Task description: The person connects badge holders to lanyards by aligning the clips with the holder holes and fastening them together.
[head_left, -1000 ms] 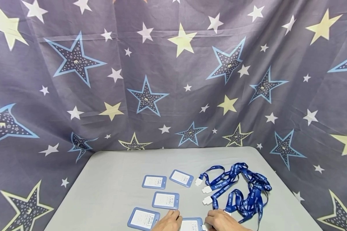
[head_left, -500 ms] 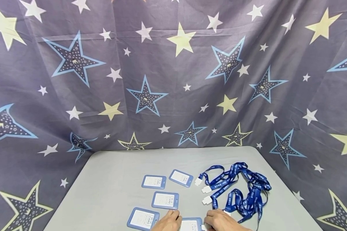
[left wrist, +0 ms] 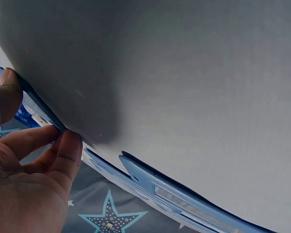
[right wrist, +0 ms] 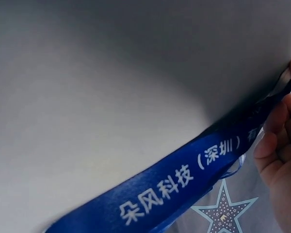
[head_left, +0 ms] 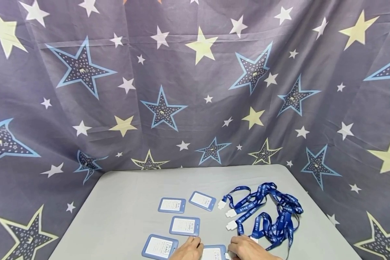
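At the near edge of the head view, my left hand (head_left: 187, 249) grips a blue-framed ID card holder (head_left: 213, 252) by its left side. The left wrist view shows the thumb and fingers (left wrist: 72, 148) on the holder's edges. My right hand (head_left: 249, 248) is at the holder's right end, pinching the white clip (head_left: 227, 256) of a blue lanyard there. The lanyard strap (right wrist: 160, 189), printed with white characters, runs away from the right fingers in the right wrist view. Fingers largely hide where clip and holder meet.
Several more card holders lie on the grey table (head_left: 117, 209), among them a near one (head_left: 160, 247) left of my left hand and a middle one (head_left: 185, 226). Blue lanyards (head_left: 284, 216) lie heaped on the right, white clips (head_left: 231, 225) pointing left. A star-patterned cloth (head_left: 195, 90) encloses the table.
The head view has shifted very slightly. Both hands keep their places on the card holder and the lanyard clip.
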A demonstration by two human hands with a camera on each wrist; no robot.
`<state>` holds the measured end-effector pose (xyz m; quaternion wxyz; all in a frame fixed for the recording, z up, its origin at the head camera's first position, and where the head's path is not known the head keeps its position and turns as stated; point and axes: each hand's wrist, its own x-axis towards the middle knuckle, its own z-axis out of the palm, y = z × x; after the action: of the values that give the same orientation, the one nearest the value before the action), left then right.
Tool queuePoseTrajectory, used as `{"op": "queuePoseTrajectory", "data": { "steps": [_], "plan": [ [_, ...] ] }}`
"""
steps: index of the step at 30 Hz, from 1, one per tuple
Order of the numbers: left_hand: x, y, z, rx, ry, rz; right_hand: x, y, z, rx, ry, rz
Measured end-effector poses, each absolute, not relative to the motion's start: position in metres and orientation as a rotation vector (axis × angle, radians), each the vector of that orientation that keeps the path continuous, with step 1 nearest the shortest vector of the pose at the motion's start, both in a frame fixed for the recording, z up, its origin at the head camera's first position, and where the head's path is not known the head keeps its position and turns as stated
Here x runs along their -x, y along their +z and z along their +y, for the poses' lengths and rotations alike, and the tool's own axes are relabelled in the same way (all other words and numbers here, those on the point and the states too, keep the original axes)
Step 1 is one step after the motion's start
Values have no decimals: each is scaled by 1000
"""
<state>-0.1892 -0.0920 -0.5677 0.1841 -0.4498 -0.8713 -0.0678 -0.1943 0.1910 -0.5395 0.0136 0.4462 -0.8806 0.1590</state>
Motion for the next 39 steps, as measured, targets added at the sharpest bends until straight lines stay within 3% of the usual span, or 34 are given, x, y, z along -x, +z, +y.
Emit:
{"op": "queuePoseTrajectory", "data": {
  "steps": [39],
  "plan": [
    [187, -562, -94, 1269, -208, -2550, 194, -538, 194, -1376, 608, -2802]
  ]
}}
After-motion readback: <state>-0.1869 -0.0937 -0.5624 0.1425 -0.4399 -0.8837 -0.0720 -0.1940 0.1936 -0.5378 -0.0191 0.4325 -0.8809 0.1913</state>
